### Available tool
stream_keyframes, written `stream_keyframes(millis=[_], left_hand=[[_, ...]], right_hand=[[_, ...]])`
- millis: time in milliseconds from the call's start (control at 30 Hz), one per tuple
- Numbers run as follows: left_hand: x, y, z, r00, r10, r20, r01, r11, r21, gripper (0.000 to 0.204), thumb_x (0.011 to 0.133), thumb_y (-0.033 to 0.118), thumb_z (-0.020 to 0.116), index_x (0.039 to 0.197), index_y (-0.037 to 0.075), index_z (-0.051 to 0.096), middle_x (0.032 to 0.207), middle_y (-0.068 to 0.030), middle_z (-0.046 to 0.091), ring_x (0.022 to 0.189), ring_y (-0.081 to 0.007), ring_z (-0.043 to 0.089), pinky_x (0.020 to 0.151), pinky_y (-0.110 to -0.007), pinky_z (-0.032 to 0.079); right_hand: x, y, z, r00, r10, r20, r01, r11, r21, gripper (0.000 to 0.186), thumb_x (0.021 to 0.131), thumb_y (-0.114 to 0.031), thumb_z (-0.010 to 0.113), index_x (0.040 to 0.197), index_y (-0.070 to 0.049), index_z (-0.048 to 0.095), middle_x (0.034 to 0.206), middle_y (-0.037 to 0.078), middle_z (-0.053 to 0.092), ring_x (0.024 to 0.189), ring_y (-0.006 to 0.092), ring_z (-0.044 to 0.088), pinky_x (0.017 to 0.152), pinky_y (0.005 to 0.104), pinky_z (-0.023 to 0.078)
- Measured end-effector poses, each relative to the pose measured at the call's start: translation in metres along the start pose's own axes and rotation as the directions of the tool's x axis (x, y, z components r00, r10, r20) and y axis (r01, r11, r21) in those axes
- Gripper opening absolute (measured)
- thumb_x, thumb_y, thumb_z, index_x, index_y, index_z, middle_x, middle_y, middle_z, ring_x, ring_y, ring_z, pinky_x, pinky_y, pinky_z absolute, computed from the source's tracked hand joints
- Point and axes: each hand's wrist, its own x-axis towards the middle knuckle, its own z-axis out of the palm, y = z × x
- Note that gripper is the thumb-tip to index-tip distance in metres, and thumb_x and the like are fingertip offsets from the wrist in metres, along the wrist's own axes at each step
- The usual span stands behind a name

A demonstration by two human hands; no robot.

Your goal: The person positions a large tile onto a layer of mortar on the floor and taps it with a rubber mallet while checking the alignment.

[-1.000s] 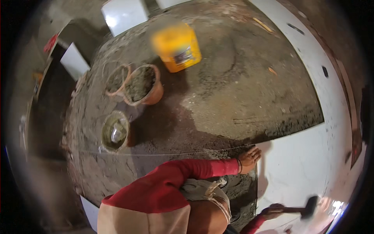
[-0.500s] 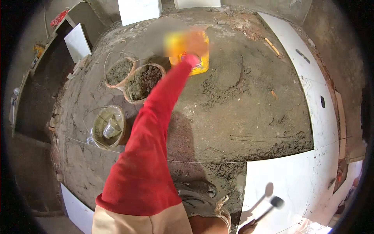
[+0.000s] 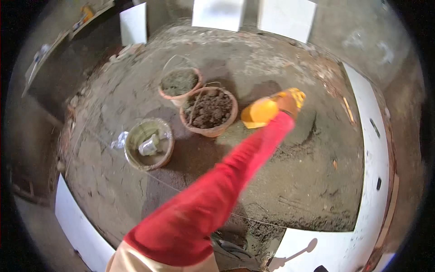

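My left arm in a red sleeve stretches forward from the lower edge. At its end my left hand (image 3: 287,104) grips a yellow plastic jerrycan (image 3: 259,113) by its upper part, which is tilted to the right on the damp mortar bed (image 3: 317,181). Left of it stand two buckets of mortar mix (image 3: 215,128) (image 3: 176,94), with a third bucket (image 3: 161,161) nearer, holding cloudy water and a clear plastic vessel. A string crosses the bed. My right hand is out of view; the dark head of a mallet (image 3: 321,268) shows at the bottom edge.
Laid white tiles run along the right side (image 3: 371,172) and at lower right (image 3: 303,249). Another white slab (image 3: 77,217) lies at lower left, and loose tiles (image 3: 285,18) lean on the back wall. A dark low wall (image 3: 65,63) with rubble at its foot is at left.
My left hand has moved from the tile edge out to the jerrycan and taken hold; the jerrycan has gone from upright to tilted. My right hand with the mallet has dropped out of view.
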Motion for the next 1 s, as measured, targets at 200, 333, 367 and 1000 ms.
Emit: stream_keyframes(millis=[200, 333, 367, 1000], left_hand=[[0.041, 0.02, 0.05, 0.926, -0.378, -0.007, 0.369, 0.908, -0.201, 0.026, 0.095, 0.032, 0.053, 0.11, 0.014, 0.064, 0.093, -0.0061, 0.072, 0.084, -0.0228, 0.073, 0.071, -0.035, 0.057], [0.075, -0.099, 0.041, 0.926, -0.151, -0.347, 0.134, 0.988, -0.071, 0.035, 0.088, 0.044, 0.062, 0.103, 0.013, 0.067, 0.094, -0.0054, 0.072, 0.082, -0.0252, 0.073, 0.069, -0.034, 0.057], [0.069, -0.037, 0.016, 0.937, -0.31, -0.161, 0.258, 0.926, -0.277, 0.045, 0.083, 0.05, 0.066, 0.106, 0.012, 0.066, 0.095, -0.0065, 0.073, 0.084, -0.0268, 0.073, 0.071, -0.035, 0.057], [-0.295, -0.048, -0.174, 0.482, 0.875, -0.037, -0.262, 0.104, -0.959, 0.037, 0.092, 0.026, 0.061, 0.122, 0.004, 0.056, 0.117, -0.0132, 0.061, 0.108, -0.0296, 0.059, 0.094, -0.042, 0.047]], right_hand=[[0.031, -0.06, 0.0, 0.97, -0.236, -0.054, 0.237, 0.972, 0.014, 0.047, 0.1, -0.043, 0.053, 0.11, 0.003, 0.058, 0.08, 0.013, 0.059, 0.062, 0.0202, 0.052, 0.051, 0.0316, 0.045], [0.018, -0.098, 0.061, 0.968, -0.236, 0.084, 0.236, 0.972, 0.004, 0.047, 0.1, -0.041, 0.052, 0.112, 0.003, 0.057, 0.085, 0.015, 0.058, 0.068, 0.0219, 0.053, 0.056, 0.0325, 0.045], [0.025, -0.111, 0.051, 0.964, -0.264, -0.015, 0.264, 0.964, -0.013, 0.047, 0.1, -0.041, 0.052, 0.113, 0.004, 0.057, 0.086, 0.015, 0.058, 0.07, 0.0224, 0.053, 0.058, 0.0327, 0.045], [0.043, -0.145, 0.119, 0.888, -0.387, 0.25, 0.395, 0.918, 0.019, 0.045, 0.102, -0.034, 0.046, 0.123, 0.006, 0.053, 0.111, 0.022, 0.057, 0.098, 0.0308, 0.054, 0.082, 0.037, 0.045]])
